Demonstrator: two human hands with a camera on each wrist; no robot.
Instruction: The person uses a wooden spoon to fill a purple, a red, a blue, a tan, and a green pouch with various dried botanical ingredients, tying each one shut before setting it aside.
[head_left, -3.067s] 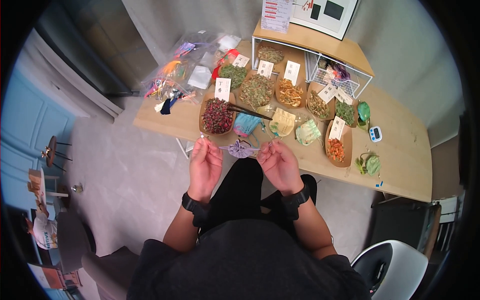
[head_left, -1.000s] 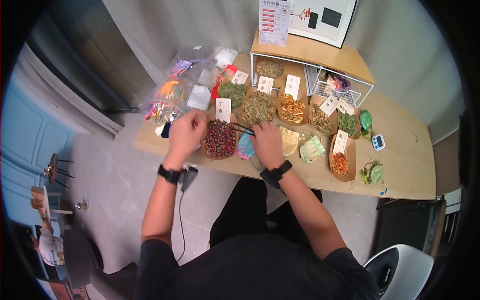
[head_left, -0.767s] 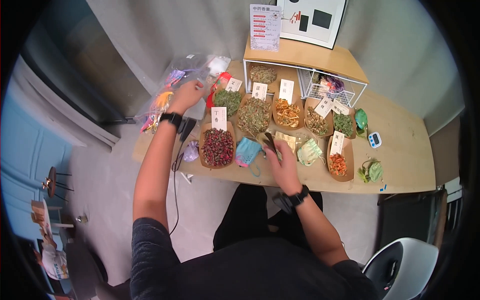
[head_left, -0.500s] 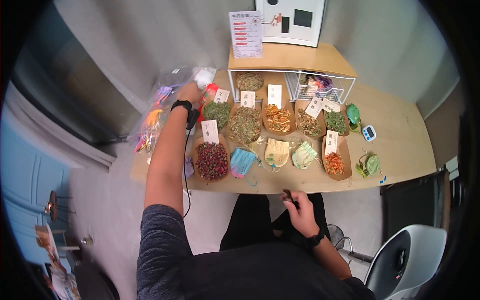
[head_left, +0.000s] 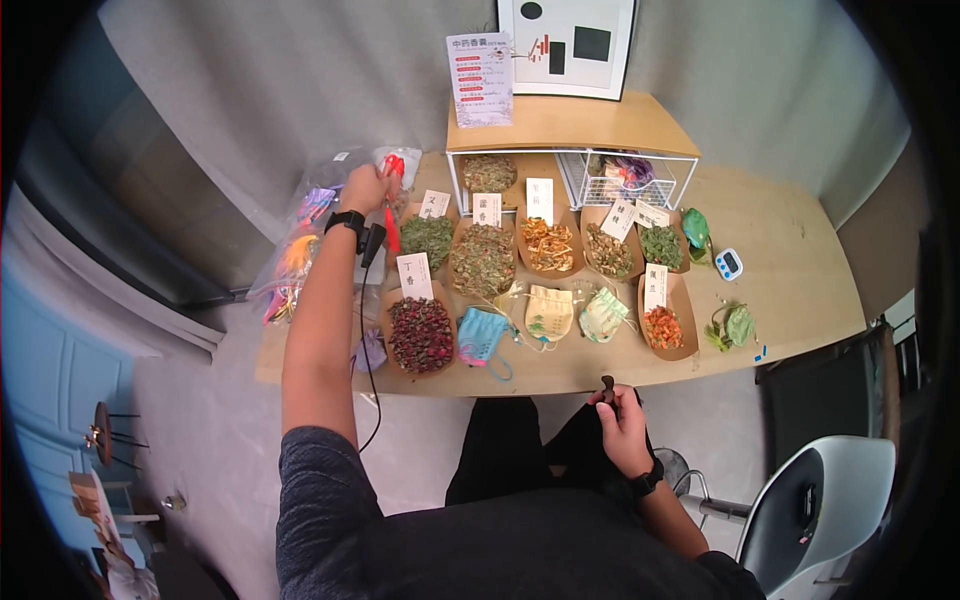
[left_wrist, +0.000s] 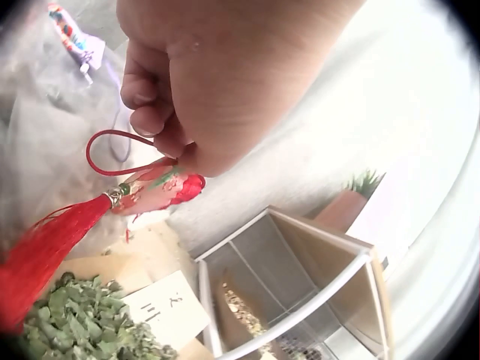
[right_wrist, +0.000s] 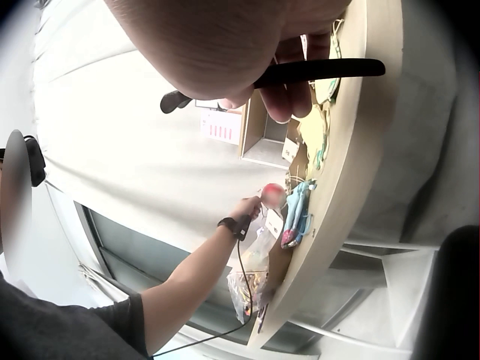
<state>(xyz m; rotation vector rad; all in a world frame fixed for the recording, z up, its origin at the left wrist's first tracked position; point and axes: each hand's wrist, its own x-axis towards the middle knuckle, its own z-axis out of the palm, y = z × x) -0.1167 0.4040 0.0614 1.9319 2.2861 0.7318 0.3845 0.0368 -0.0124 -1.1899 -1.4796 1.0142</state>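
Note:
My left hand (head_left: 365, 188) pinches a red sachet (left_wrist: 157, 187) with a red tassel (left_wrist: 56, 240) and a thin cord loop, raised over the back left of the table. The sachet's upper part lies partly behind the fingers in the left wrist view. Beneath it are a clear plastic bag (head_left: 335, 170) and a tray of green leaves (head_left: 424, 242). My right hand (head_left: 625, 437) holds dark tongs (right_wrist: 330, 71) in front of the table's near edge, above the lap. The palm covers their middle in the right wrist view.
Labelled paper trays of dried herbs fill the middle, with rosebuds (head_left: 420, 335) nearest. Blue (head_left: 482, 333), cream (head_left: 549, 313) and pale green pouches (head_left: 604, 315) lie in front. A wooden-topped shelf (head_left: 570, 120) stands behind. A cable (head_left: 371, 395) hangs from the left wrist.
The lavender pouch was set down left of the rosebuds. The right hand picked up the tongs and drew back to the lap. The left hand reached to the back and lifted the red sachet.

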